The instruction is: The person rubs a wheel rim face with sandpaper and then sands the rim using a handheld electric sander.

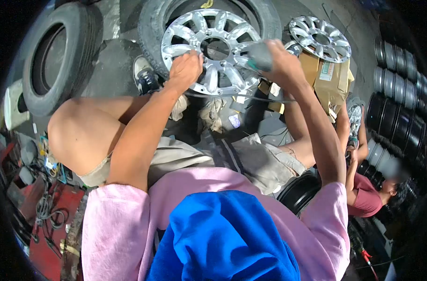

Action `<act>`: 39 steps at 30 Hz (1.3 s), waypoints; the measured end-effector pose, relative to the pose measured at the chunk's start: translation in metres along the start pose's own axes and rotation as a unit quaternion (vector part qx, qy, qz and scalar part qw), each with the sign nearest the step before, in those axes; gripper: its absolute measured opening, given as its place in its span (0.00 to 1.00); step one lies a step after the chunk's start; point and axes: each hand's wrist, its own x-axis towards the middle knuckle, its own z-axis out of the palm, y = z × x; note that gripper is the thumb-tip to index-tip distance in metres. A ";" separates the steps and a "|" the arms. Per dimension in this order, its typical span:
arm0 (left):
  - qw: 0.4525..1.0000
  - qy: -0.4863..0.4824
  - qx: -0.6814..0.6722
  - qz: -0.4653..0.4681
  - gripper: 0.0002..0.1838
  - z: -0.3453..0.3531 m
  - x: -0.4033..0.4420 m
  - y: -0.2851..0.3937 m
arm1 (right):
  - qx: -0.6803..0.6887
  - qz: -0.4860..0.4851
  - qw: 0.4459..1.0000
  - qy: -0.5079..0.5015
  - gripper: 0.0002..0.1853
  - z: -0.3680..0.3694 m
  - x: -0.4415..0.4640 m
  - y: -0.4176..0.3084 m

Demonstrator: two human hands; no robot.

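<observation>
The silver spoked wheel (215, 33) lies on a flat tyre (152, 33), its near edge jutting past the rubber toward the person's legs; the left hand (186, 71) rests at its left spokes, fingers curled, though whether they grip I cannot tell, while the right hand (284, 64) closes around a blurred grey tool (259, 56) over the right rim. Rightward, a second wheel (334, 41) tops a cardboard box (329, 86) just beside, leaving a narrow gap; leftward, a broader floor strip (114, 54) reaches an upright tyre (74, 61).

A loose tyre (76, 58) and stacked rims (395, 89) show a workshop.
</observation>
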 end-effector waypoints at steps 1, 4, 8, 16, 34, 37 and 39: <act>1.000 0.001 -0.002 -0.004 0.22 0.001 0.000 0.000 | -0.001 -0.006 1.000 -0.005 0.41 -0.003 -0.008 0.004; 1.000 0.004 -0.001 -0.007 0.22 0.002 0.000 -0.002 | 0.014 0.002 1.000 0.015 0.40 -0.002 -0.018 0.007; 1.000 -0.004 0.003 -0.012 0.22 0.003 0.002 -0.001 | 0.021 -0.020 0.999 0.030 0.40 0.019 0.008 -0.010; 1.000 -0.010 -0.006 -0.014 0.23 -0.002 0.005 0.000 | -0.072 0.056 0.994 -0.065 0.41 0.032 0.095 -0.019; 0.992 -0.111 0.053 -0.020 0.25 -0.008 0.020 -0.004 | 0.290 0.176 0.924 0.179 0.45 0.064 -0.118 0.013; 0.988 -0.134 0.075 0.009 0.24 -0.014 0.025 -0.003 | 0.303 0.197 0.914 0.187 0.46 0.073 -0.126 0.009; 0.980 -0.168 0.105 -0.001 0.25 -0.018 0.029 0.001 | 0.299 0.197 0.913 0.196 0.46 0.074 -0.128 0.005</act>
